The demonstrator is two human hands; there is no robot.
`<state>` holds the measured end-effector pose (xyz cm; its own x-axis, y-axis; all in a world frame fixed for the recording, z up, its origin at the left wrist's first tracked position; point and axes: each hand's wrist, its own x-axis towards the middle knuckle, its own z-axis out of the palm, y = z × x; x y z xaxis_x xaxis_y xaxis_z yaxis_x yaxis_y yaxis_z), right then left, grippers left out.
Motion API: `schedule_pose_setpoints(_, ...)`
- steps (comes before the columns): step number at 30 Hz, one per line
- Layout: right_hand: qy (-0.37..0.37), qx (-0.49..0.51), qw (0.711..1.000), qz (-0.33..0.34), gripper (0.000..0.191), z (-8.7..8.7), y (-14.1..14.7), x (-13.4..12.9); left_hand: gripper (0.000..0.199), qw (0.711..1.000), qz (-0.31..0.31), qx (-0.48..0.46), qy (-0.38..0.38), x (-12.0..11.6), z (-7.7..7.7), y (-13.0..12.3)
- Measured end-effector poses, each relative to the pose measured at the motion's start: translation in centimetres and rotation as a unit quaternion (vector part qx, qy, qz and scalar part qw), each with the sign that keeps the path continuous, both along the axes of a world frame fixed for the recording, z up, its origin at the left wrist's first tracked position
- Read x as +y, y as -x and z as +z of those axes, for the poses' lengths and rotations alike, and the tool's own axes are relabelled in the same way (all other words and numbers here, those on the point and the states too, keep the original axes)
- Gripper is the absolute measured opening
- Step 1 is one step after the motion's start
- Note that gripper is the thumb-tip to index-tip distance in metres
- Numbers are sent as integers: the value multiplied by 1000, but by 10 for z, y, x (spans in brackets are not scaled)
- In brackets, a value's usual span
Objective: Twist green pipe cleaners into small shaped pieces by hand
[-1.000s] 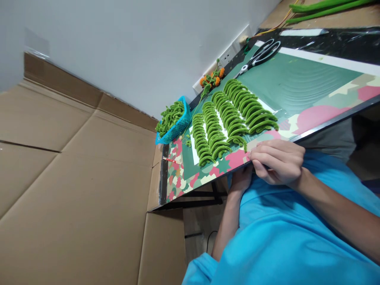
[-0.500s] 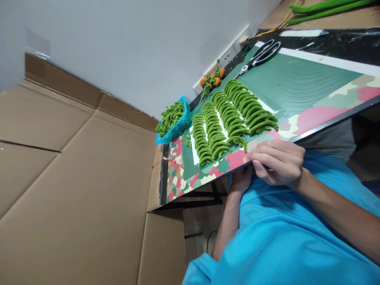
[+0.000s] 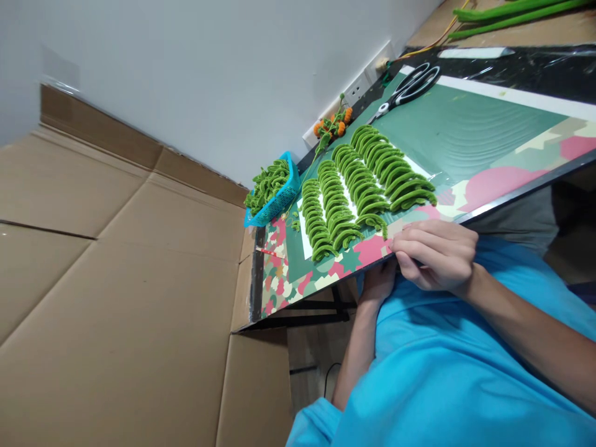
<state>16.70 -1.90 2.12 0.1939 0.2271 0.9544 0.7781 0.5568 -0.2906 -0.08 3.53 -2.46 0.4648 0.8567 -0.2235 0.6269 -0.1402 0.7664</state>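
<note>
My right hand [image 3: 435, 253] rests at the near edge of the table, fingers curled and pressed together, fingertips on the patterned border. Whatever may be inside its grip is hidden. My left hand [image 3: 379, 282] is mostly below the tabletop, next to the right one, and its fingers are out of sight. Just beyond the fingertips, green fuzzy curved pipe-cleaner pieces [image 3: 367, 177] lie in several neat, overlapping rows on a white sheet [image 3: 307, 243]. The sheet is on a green mat [image 3: 484, 133] with a camouflage-like pink and cream border.
A blue basket [image 3: 291, 186] heaped with more green fuzzy pieces [image 3: 269, 183] stands by the wall. Black-handled scissors [image 3: 405, 90] and an orange-and-green fuzzy ornament [image 3: 333, 126] lie at the back. Long green fuzzy stems [image 3: 516, 15] are at top right. Cardboard [image 3: 139, 298] fills the left.
</note>
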Motion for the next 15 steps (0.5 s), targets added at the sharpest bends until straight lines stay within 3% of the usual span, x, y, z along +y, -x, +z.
schedule_pose_setpoints(15, 6, 3, 1000, -2, 8, 0, 0, 0, 33, 1000, -4, 1, 2, 0, 1, 0)
